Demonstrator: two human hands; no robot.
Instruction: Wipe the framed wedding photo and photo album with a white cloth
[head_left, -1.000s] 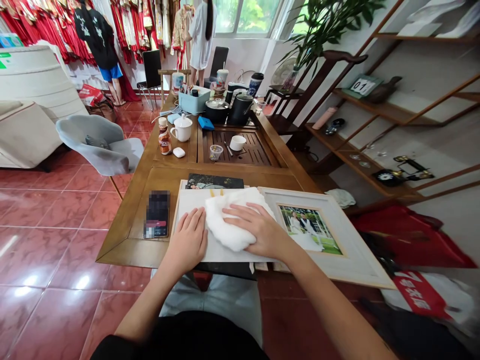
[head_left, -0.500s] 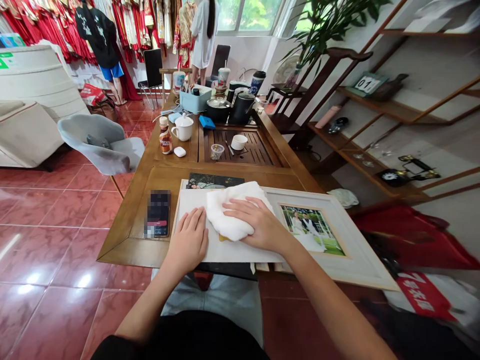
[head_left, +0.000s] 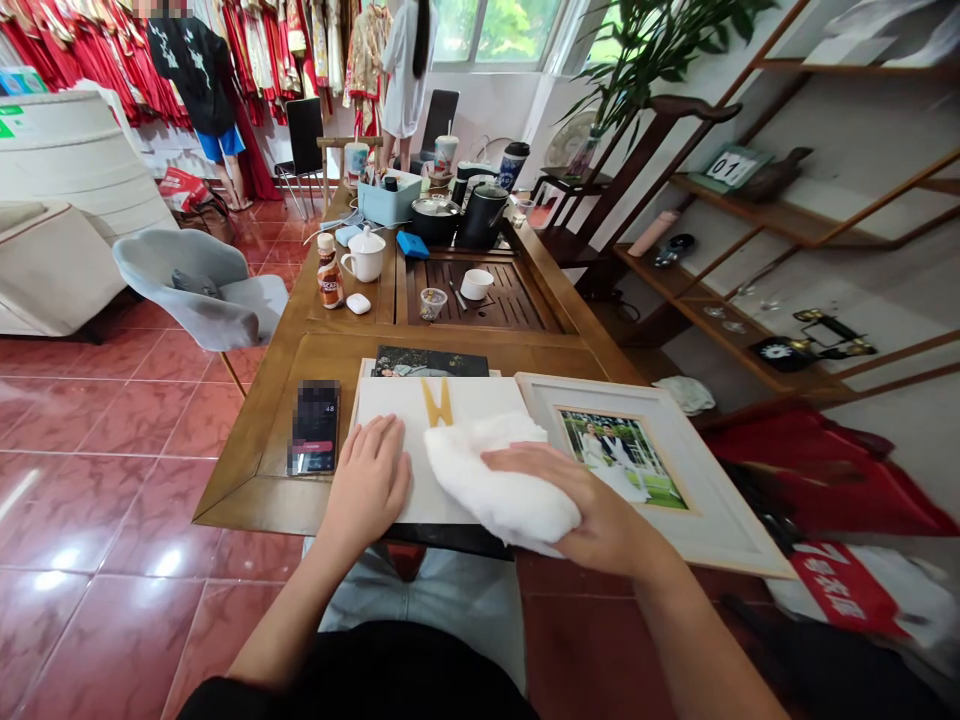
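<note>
A white board (head_left: pixel 390 395) with a yellow mark (head_left: pixel 438 402) shaped like a letter lies flat at the table's near edge. My left hand (head_left: pixel 371 470) rests flat on its left side, fingers stretched out and holding nothing. Under my right hand (head_left: pixel 577 500) is a thick, folded white cloth (head_left: pixel 495 475), gripped over the board's near right part; it hides the lower end of the mark. Just right of the board lies a white picture frame (head_left: pixel 720 515) with a photo of two people (head_left: pixel 619 455). A dark photo panel (head_left: pixel 431 361) shows beyond the board's far edge.
On the wooden table (head_left: pixel 262 440) a phone (head_left: pixel 315 428) lies to the left. Farther back stand a bottle (head_left: pixel 328 272), a lidded white cup (head_left: pixel 365 254), a small white bowl (head_left: pixel 477 284) and a black kettle (head_left: pixel 482 216). A grey chair (head_left: pixel 199 285) is at left, shelves (head_left: pixel 817 225) at right.
My right hand has drawn the white cloth toward me and to the right, uncovering the yellow mark on the board. My left hand has barely shifted.
</note>
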